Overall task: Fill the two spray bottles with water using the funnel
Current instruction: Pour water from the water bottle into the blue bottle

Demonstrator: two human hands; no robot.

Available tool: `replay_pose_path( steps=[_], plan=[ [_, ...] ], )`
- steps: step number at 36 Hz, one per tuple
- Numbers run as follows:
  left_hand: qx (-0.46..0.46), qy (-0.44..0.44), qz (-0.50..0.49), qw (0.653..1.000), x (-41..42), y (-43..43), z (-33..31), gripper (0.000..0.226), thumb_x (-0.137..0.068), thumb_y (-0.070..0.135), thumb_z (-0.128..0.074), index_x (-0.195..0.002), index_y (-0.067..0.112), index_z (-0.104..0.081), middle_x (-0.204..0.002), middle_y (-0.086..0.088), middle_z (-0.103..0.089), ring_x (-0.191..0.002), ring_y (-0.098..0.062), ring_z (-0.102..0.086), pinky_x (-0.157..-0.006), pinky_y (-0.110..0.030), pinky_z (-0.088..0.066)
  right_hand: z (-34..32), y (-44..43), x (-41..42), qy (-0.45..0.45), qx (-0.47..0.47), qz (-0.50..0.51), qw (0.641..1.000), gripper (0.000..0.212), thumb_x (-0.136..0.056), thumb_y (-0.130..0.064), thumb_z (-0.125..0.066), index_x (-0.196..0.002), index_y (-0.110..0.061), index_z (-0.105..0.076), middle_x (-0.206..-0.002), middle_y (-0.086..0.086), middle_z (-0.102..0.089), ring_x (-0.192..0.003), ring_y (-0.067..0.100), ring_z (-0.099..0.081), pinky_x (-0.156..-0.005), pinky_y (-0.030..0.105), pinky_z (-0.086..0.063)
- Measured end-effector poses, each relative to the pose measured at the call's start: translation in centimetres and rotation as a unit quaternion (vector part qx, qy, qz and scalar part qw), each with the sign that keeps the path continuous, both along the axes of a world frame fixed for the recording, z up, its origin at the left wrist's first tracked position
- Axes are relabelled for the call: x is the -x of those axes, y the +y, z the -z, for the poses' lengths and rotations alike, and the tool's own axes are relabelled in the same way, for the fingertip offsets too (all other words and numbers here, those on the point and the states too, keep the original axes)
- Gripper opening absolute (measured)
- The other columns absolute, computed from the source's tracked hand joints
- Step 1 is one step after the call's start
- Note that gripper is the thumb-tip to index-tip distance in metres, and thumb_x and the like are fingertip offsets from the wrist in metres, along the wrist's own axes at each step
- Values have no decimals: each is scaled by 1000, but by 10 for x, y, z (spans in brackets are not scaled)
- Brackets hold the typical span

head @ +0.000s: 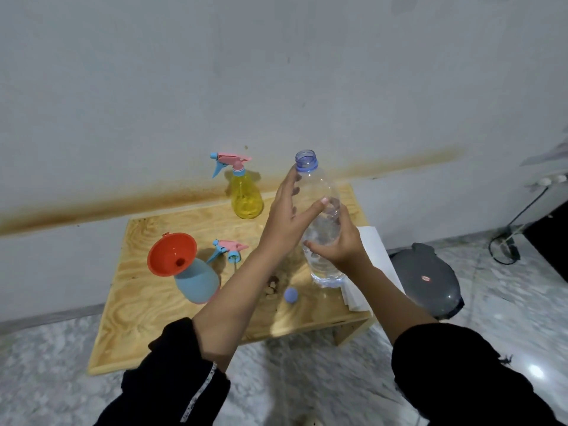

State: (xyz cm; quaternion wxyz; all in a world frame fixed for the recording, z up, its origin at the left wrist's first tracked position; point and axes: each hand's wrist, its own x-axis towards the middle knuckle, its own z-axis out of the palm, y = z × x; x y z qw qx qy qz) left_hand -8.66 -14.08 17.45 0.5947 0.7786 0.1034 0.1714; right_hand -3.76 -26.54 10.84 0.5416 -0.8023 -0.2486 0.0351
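Note:
A clear plastic water bottle (pixel 322 192), uncapped and partly filled, is held upright above the wooden table (pixel 147 318). My right hand (pixel 338 244) grips its lower body. My left hand (pixel 287 216) touches its upper part with fairly straight fingers and the thumb across the front. An orange funnel (pixel 170 253) sits in the neck of the blue spray bottle (pixel 198 282) at the left. Its pink and blue spray head (pixel 229 250) lies on the table beside it. The yellow spray bottle (pixel 246 195), with its spray head on, stands at the back.
The bottle's blue cap (pixel 290 295) lies on the table near the front. White paper (pixel 373 265) hangs over the table's right edge. A grey lidded bin (pixel 427 278) stands on the marble floor to the right, with a black cable (pixel 507 241) beyond it.

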Motion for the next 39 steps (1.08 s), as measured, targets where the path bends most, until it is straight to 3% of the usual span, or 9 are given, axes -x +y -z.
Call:
replay_pose_path(
  steps=[2, 6, 10, 13, 18, 24, 28, 32, 39],
  plan=[
    [-17, 0, 8, 1000, -5, 0, 2, 73, -86, 31, -67, -146, 30, -26, -143, 5, -39, -127, -13, -42, -94, -33, -40, 5, 1, -4, -11, 2, 8, 1000, 88, -64, -16, -85, -136, -10, -34, -124, 5, -54, -112, 13, -54, -91, 16, -42],
    [-40, 3, 16, 999, -13, 0, 2, 74, -85, 36, -67, -146, 32, -25, -143, 8, -38, -129, -11, -40, -98, -34, -40, 10, 4, -11, -43, 23, 18, 999, 92, -61, -19, -87, -134, -1, -34, -122, 11, -55, -109, 16, -56, -87, 5, -39],
    [-58, -2, 15, 998, -17, -2, 1, 72, -85, 40, -66, -145, 35, -26, -144, 10, -38, -131, -8, -38, -104, -39, -39, 12, 5, -18, -62, 42, 0, 997, 99, -59, -45, -81, -129, 8, -36, -115, 19, -56, -104, 27, -60, -86, 7, -41],
    [-72, -2, 13, 997, -20, -4, 1, 72, -85, 41, -66, -144, 36, -26, -146, 11, -36, -134, -6, -35, -108, -41, -37, 13, 7, -21, -57, 48, 8, 997, 100, -58, -46, -81, -128, 10, -36, -110, 22, -57, -99, 32, -61, -83, 6, -40],
    [-97, -12, 12, 995, -20, -10, 1, 72, -84, 36, -69, -144, 34, -29, -144, 12, -36, -131, -2, -35, -105, -35, -37, 14, 7, -22, -27, 31, 43, 998, 100, -60, -54, -76, -132, -3, -32, -118, 14, -56, -108, 26, -59, -90, 39, -51],
    [-111, -17, 19, 993, -16, -17, 4, 72, -82, 44, -68, -142, 40, -28, -143, 14, -34, -131, 0, -33, -102, -33, -37, 16, -3, -19, 97, 91, 42, 990, 113, -47, -68, -71, -140, -24, -24, -138, 3, -45, -123, 21, -49, -100, 44, -45],
    [-134, -21, 20, 991, -13, -17, 3, 74, -85, 44, -65, -145, 37, -22, -144, 12, -32, -129, 1, -32, -96, -26, -33, 11, 0, -15, -18, 111, 65, 992, 101, -60, -66, -64, -132, 0, -36, -118, 16, -55, -108, 27, -57, -90, 36, -50],
    [-206, -18, 25, 978, -10, -14, -2, 75, -87, 47, -61, -147, 32, -17, -146, 9, -31, -133, -5, -32, -94, -27, -36, 10, 1, -11, -22, 117, 73, 990, 96, -62, -77, -58, -126, -7, -44, -112, 8, -55, -106, 22, -56, -86, 41, -51],
    [-293, 16, 45, 955, -4, -9, -9, 85, -88, 54, -54, -149, 35, 1, -157, -2, -17, -144, -17, -16, -105, -41, -37, 4, 1, -2, 37, 154, 96, 983, 94, -58, -71, -64, -130, -14, -40, -120, 4, -51, -115, 24, -50, -91, 47, -48]
  ],
)
